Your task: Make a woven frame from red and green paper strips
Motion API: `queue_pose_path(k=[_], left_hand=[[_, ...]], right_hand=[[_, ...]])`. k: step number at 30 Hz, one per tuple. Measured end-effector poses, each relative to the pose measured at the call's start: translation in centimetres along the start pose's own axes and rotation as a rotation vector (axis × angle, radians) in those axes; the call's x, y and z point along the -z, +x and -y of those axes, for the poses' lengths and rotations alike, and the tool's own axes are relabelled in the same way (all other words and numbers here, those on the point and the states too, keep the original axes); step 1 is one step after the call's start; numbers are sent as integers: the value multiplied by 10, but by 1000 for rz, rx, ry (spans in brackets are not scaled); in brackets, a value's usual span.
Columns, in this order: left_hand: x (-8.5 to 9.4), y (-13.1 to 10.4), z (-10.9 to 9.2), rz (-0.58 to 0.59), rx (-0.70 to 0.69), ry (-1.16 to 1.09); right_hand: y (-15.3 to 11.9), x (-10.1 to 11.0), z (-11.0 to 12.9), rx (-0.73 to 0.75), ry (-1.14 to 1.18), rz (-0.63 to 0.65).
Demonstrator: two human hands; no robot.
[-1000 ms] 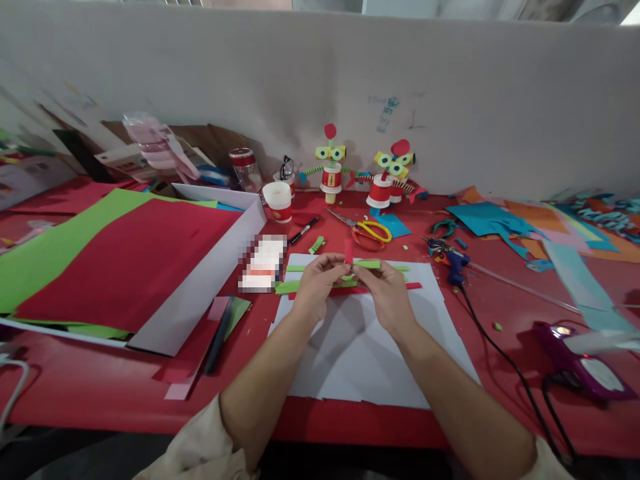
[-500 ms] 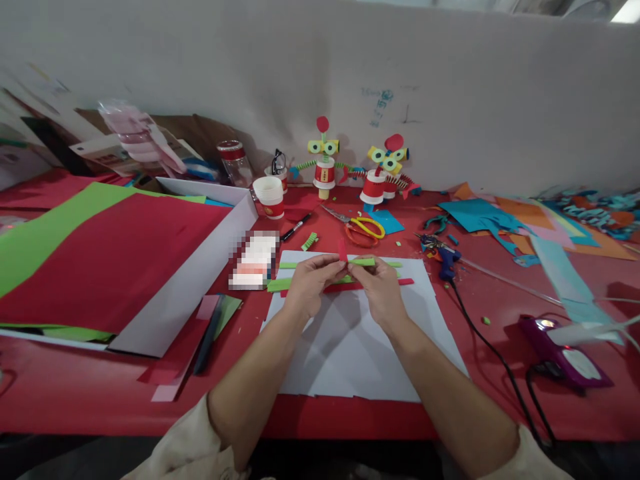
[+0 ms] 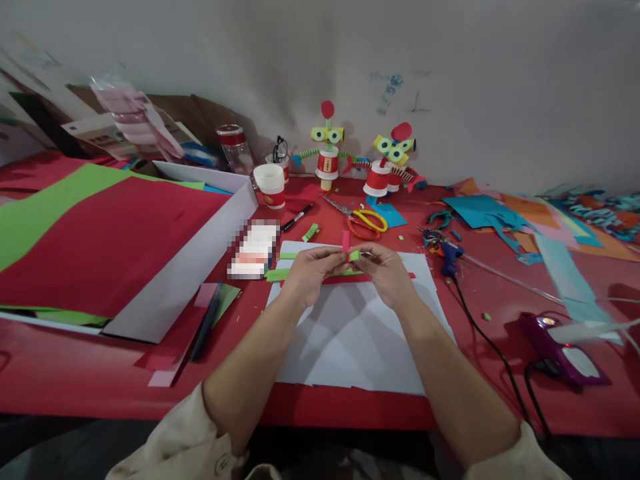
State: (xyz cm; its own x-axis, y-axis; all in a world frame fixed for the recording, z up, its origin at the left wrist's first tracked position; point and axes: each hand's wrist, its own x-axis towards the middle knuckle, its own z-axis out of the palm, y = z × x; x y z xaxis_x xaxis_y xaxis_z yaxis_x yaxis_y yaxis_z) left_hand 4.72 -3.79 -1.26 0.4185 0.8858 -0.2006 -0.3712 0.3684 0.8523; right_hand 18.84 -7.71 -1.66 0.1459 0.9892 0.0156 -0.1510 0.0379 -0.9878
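Observation:
Over the white sheets (image 3: 350, 340), my left hand (image 3: 307, 272) and my right hand (image 3: 384, 272) meet almost fingertip to fingertip. A red paper strip (image 3: 346, 240) sticks up between them, its lower end pinched by my left hand. My right fingers are closed on a green paper strip (image 3: 355, 256), which is bent over beside the red one. Where the two strips meet is partly hidden by my fingers. Beneath the hands lie more green strips (image 3: 276, 274) and another red strip (image 3: 411, 275).
At left stands a white box (image 3: 200, 260) with coloured sheets. Scissors (image 3: 367, 221), a marker (image 3: 297, 218) and a pixelated phone-like object (image 3: 253, 250) lie beyond the sheets. Paper-cup figures (image 3: 328, 160) stand by the wall. A blue glue gun (image 3: 450, 257) and purple power strip (image 3: 565, 353) are right.
The green strip, stretched out to the right before, is now bent up short by my right fingers. The red strip still stands upright. The camera view has shifted slightly.

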Motion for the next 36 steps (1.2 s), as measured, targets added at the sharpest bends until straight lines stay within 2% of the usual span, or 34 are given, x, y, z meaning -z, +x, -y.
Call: queue_pose_path(k=[14,19,22,25,31,36], left_hand=[[0,-3,-1,54,-79,105],[-1,-7,-4,78,-59,115],[-2,-8,-4,83,-80,133],[-3,-8,-3,74,-109,132],[-4,-6,-6,7,-92,105],[-2,-8,-11,15,-121,216]], right_hand=[[-1,1,-1,88,-158,-48],[-2,-1,-3,99,-135,-55],[-2,-3,-4,113,-102,-109],[-4,-6,-4,86,-56,-126],[-8,-11,3,-32,-7,-38],[-8,-11,2,-46,-20,-57]])
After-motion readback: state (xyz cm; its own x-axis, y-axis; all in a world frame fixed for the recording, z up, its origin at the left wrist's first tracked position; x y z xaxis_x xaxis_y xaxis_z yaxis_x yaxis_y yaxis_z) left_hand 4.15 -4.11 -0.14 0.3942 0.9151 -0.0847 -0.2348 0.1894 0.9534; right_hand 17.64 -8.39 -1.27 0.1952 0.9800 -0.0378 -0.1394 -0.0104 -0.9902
